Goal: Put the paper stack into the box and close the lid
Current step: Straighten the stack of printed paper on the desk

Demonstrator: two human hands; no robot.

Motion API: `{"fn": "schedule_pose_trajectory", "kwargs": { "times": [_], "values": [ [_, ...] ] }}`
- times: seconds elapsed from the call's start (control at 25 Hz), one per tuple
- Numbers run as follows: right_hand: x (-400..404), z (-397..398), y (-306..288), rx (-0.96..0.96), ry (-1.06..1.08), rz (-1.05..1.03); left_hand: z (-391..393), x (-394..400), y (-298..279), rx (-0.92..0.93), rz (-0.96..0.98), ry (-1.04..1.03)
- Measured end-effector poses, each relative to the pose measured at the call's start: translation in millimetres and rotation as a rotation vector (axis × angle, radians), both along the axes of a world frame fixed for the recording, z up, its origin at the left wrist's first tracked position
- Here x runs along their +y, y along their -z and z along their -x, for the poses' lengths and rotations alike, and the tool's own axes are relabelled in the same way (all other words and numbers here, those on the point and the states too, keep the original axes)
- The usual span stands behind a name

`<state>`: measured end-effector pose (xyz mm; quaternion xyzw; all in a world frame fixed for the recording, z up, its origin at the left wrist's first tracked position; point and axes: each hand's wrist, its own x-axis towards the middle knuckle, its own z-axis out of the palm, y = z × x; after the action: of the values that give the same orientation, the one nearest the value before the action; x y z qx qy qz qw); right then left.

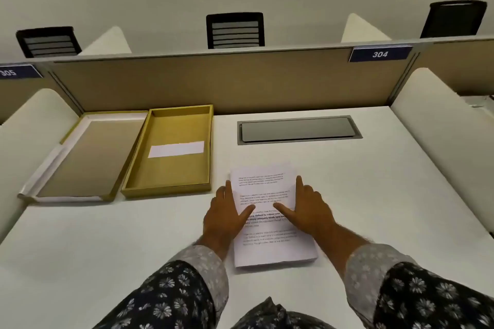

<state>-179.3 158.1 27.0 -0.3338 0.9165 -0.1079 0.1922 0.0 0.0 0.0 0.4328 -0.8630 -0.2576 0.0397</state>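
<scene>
White desk [374,195]; box [171,152] open, lid [83,157] beside it. Left hand [227,211] & right hand [310,208] spread flat, flanking paper stack [270,246], pinching nothing; loose sheets could fan out on lifting.

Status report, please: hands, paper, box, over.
Left hand and right hand flat on paper stack, no grip yet. Box open, lid beside it. Path clear.

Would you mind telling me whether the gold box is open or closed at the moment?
Open. The gold box shows its bare interior except a white slip, and its lid lies beside it, inside up.
</scene>
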Motion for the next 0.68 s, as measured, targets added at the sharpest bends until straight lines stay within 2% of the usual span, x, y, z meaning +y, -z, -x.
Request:
{"fn": "schedule_pose_trajectory", "kwargs": {
  "times": [0.16, 0.32, 0.52, 0.68],
  "values": [
    [-12.1, -4.5, 15.8, -0.088, 0.184, 0.034, 5.8, 6.6, 14.3, -0.005, -0.165, -0.065],
    [-26.2, 5.3, 20.5, -0.254, 0.369, 0.062, 4.2, 8.3, 23.1, 0.030, -0.192, -0.048],
    [-29.2, 17.4, 24.9, -0.353, 0.426, 0.114, 5.5, 2.4, 23.8, 0.062, -0.181, -0.066],
    [-35.4, 13.4, 21.7, -0.312, 0.450, 0.061, 6.9, -3.7, 24.8, 0.051, -0.186, -0.054]
  ]
}}
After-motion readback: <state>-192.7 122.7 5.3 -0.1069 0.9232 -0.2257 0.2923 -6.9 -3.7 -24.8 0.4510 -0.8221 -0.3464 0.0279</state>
